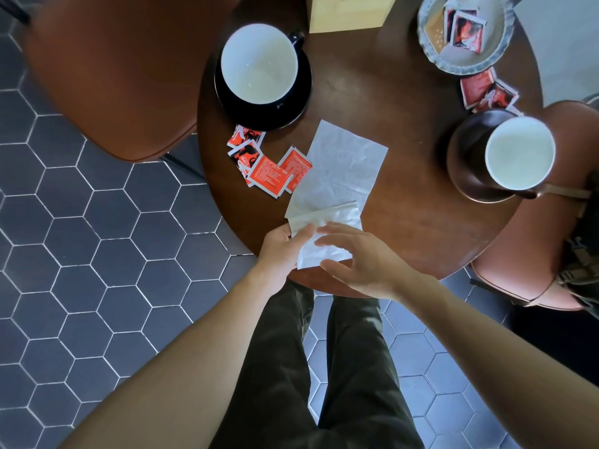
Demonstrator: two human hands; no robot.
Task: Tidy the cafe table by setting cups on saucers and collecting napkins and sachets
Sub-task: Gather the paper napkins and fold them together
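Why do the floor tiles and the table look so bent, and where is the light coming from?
Head view: the wide-angle lens curves the hexagon floor tiles and bulges the round table toward the edges. Bright light falls from the upper right, washing out the floor there and whitening the cups' insides. The right hand looks slightly motion-blurred; the left hand pinches the napkin.

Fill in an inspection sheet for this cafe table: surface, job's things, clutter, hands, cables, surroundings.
Surface: round dark wooden table.
Job's things: white-lined dark cup on black saucer; second white-lined cup on brown saucer; white paper napkins; red sachets loose, more beside and in the silver scalloped dish.
Clutter: pale wooden box.
Hands: left hand pinches a napkin; right hand open over it.
Cables: nothing seen.
Surroundings: brown leather chairs, hexagon-tiled floor.
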